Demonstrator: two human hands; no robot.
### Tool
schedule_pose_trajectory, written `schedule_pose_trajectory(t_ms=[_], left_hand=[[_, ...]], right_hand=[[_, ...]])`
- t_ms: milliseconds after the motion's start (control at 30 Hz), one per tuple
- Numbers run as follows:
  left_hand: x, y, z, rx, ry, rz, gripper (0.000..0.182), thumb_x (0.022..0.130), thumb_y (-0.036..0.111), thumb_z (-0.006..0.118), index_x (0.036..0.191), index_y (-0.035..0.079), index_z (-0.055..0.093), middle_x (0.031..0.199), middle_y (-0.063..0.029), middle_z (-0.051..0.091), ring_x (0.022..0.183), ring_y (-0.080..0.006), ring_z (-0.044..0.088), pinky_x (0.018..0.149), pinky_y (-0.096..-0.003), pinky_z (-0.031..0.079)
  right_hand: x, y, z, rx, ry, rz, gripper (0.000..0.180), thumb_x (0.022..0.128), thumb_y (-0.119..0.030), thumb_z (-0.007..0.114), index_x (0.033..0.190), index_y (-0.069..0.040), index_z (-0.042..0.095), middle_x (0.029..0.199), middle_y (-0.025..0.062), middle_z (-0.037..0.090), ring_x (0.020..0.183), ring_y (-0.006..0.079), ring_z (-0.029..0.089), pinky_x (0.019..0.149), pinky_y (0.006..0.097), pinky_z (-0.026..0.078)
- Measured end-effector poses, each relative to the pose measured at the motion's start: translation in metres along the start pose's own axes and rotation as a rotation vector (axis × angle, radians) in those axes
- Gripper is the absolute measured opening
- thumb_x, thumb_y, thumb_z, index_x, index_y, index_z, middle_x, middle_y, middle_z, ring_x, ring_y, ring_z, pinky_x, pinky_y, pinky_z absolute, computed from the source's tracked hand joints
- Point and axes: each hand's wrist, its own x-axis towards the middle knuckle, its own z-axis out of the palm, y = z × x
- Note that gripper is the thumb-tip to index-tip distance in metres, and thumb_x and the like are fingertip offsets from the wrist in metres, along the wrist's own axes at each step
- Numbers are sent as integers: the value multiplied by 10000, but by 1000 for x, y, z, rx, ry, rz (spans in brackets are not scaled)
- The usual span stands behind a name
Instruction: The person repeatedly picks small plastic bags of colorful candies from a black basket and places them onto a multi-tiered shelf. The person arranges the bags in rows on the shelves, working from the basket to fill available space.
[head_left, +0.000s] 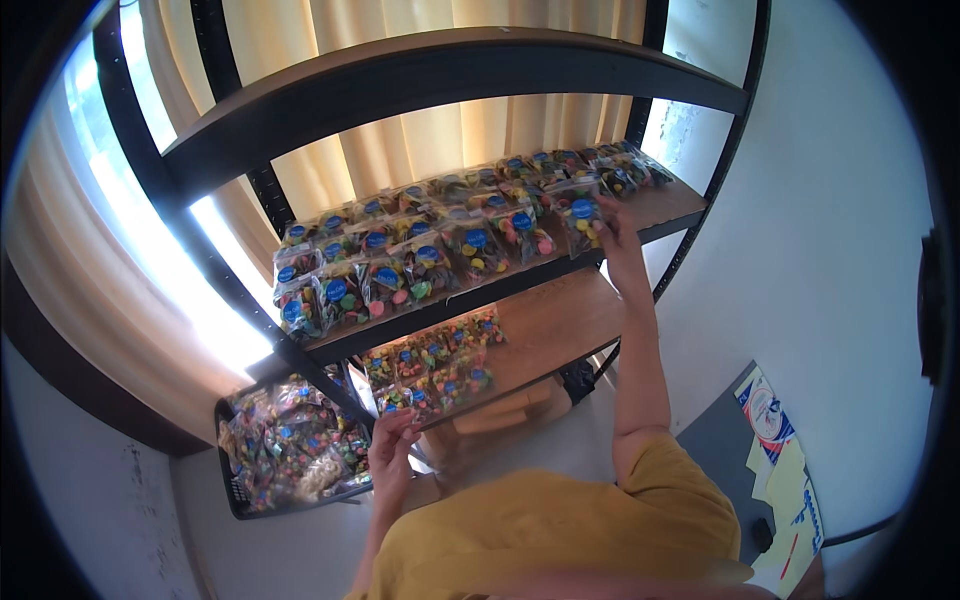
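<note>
My right hand (616, 229) grips the side of a clear plastic bag of colourful pieces (579, 217) with a round blue label, at the front edge of the middle shelf (675, 204). Rows of similar bags (427, 259) stand to its left and behind it on that shelf. My left hand (395, 435) is low at the left, fingers bent, beside the lower shelf's front corner; nothing shows in it. Near it on the lower shelf (559, 315) are more such bags (450, 382).
A black plastic basket (247, 513) full of bags stands at the lower left. The rack's upper shelf (465, 67) and dark metal posts frame the bags. A cardboard box (510, 412) is under the lower shelf. Papers (776, 450) and a pen lie at the right.
</note>
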Motion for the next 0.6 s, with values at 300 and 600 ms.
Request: schedule_pose_trajectory(t_ms=[300,600], left_hand=[[-30,-2,-21,114,208,-42,209,977,109,529,1154,8,576,1137,-76,594,1008,-168,618,874,-303,510],[-39,-6,-43,150,283,-52,182,975,104,541,1117,8,601,994,-43,641,956,-119,616,856,-249,484]], right_hand=[[20,24,37,-271,-9,-203,382,977,-176,510,1349,-91,521,1296,230,513,1226,369,481,1026,418,380],[5,13,49,-354,60,-318,464,1006,-253,464,1428,-65,418,1497,182,339,1381,337,319,1125,422,263]])
